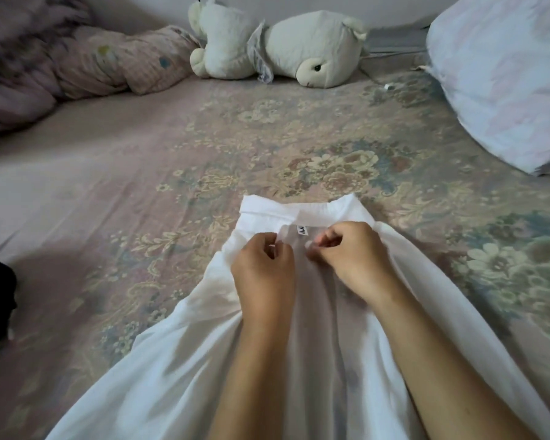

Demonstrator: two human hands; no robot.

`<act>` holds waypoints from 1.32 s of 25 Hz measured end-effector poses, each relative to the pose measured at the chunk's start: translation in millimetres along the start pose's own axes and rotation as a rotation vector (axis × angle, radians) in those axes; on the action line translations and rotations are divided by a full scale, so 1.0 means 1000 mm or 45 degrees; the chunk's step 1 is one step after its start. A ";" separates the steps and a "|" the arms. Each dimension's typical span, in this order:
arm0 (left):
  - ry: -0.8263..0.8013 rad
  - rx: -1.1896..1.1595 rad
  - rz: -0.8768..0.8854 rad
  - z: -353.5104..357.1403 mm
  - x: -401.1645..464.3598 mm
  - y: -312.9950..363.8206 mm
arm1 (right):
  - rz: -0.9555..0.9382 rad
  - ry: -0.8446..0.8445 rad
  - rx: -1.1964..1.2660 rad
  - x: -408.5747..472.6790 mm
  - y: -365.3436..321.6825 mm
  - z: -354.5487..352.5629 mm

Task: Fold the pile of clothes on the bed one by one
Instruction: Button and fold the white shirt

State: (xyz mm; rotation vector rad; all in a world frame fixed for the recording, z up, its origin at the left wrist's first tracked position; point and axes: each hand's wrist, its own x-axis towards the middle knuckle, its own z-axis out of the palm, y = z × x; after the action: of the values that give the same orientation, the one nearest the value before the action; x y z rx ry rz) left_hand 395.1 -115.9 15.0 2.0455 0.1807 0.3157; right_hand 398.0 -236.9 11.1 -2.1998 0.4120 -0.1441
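White garment (178,354) on bed, pinched under both hands (302,258).

White garment (178,360): thin, semi-sheer fabric, the floral bed sheet (267,147) showing faintly through it. Lies spread flat on the sheet, widening toward the viewer beneath both forearms. Its banded top edge sits just beyond the knuckles of both hands. Small white label (301,230) with dark print lies between the left hand (264,268) and right hand (353,252), both of which pinch the fabric beside it.
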 end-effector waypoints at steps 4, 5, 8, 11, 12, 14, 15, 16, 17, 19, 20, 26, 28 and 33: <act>-0.072 -0.314 -0.120 0.003 0.002 -0.004 | -0.043 -0.089 0.190 0.001 0.001 -0.001; -0.108 -0.432 -0.202 0.004 0.007 -0.006 | -0.043 -0.104 0.208 0.001 -0.001 -0.002; -0.253 -0.638 -0.433 0.009 0.010 -0.010 | -0.052 -0.126 0.316 -0.004 -0.006 -0.001; -0.350 -0.723 -0.499 0.008 0.003 -0.009 | 0.012 -0.042 0.515 -0.007 -0.013 -0.003; -0.375 -0.742 -0.493 0.007 0.003 -0.007 | 0.052 -0.015 0.610 -0.006 -0.014 -0.003; -0.411 -0.757 -0.465 0.006 0.002 -0.006 | 0.120 -0.009 0.718 -0.004 -0.013 -0.004; -0.422 -0.757 -0.458 0.007 0.002 -0.006 | 0.138 -0.012 0.719 -0.004 -0.012 -0.003; -0.426 -0.754 -0.458 0.007 0.001 -0.006 | 0.145 -0.009 0.703 -0.004 -0.012 -0.003; -0.428 -0.752 -0.459 0.007 0.001 -0.005 | 0.148 -0.004 0.682 -0.003 -0.010 -0.003; -0.435 -0.762 -0.444 0.006 0.001 -0.004 | 0.147 0.009 0.626 -0.003 -0.010 -0.005; -0.434 -0.763 -0.431 0.006 0.001 -0.002 | 0.136 0.025 0.570 -0.003 -0.010 -0.006; -0.399 -0.634 -0.333 0.007 0.001 0.004 | -0.042 0.091 0.285 -0.006 -0.013 -0.006; -0.408 -0.656 -0.404 0.006 0.003 0.006 | -0.041 0.087 0.288 -0.005 -0.012 -0.006; -0.221 -0.618 -0.346 0.011 0.008 -0.001 | -0.044 -0.042 0.405 -0.004 -0.010 0.002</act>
State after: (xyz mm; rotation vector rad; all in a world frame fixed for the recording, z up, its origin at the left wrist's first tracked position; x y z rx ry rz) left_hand 405.6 -123.0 10.6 1.5349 0.2456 0.0064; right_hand 397.2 -228.7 17.7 -1.8935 0.3095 -0.1789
